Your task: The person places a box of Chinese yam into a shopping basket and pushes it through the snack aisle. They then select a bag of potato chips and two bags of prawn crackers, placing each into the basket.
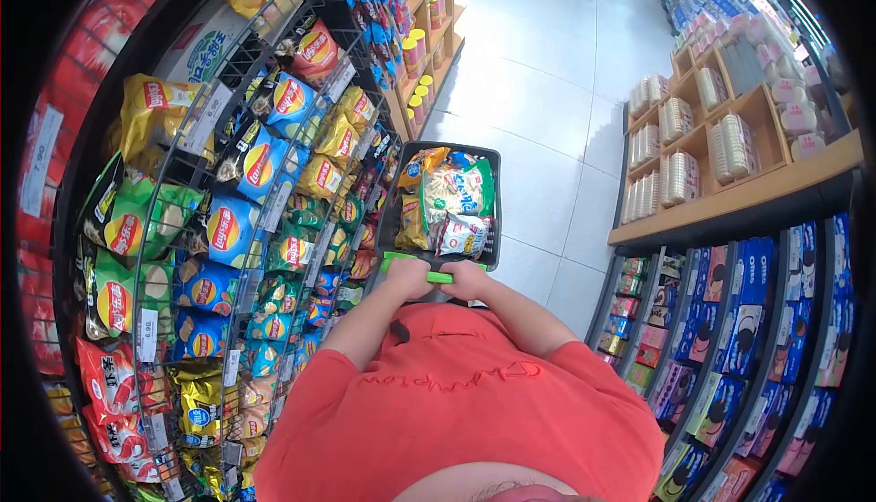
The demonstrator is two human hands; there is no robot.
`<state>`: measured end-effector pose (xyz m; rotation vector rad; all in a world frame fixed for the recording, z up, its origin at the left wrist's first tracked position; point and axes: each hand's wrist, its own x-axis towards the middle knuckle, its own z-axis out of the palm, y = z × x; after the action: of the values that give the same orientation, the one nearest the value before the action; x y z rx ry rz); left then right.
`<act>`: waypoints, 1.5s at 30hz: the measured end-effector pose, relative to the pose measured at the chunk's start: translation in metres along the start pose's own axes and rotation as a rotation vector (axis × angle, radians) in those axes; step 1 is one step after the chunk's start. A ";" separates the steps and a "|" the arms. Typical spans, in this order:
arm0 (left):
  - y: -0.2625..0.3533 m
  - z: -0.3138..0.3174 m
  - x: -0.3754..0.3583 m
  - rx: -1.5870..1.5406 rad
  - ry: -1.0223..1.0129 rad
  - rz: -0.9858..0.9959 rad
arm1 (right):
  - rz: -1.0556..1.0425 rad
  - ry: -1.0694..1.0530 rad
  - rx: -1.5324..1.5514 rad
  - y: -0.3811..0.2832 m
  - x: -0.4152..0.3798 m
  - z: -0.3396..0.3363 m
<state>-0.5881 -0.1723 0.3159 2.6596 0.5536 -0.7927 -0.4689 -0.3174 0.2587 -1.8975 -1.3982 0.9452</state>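
Both of my hands grip the green handle [441, 277] of a dark shopping cart [497, 219] in front of my body. On the left part of the bar, my left hand [407, 277] is closed around it. Beside it, my right hand [464, 279] wraps the right part. Inside the cart lie several snack bags: a large green and white bag [461, 190], a smaller white bag [463, 235] nearer to me, and yellow-orange bags [412, 219] along the left side.
Wire racks of chip bags [260, 160] rise close on the left. Wooden shelves with stacked packs [677, 123] stand on the right, above rows of blue cookie boxes [739, 319]. A pale tiled aisle [534, 91] runs ahead between them.
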 end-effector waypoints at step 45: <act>-0.042 0.142 -0.260 0.102 -0.016 0.090 | 0.475 0.045 0.562 -0.034 -0.186 0.206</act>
<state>-0.8718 -0.2628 0.3442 2.7458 0.3959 -0.8360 -0.6920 -0.4767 0.2043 -1.8053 -0.5578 1.3375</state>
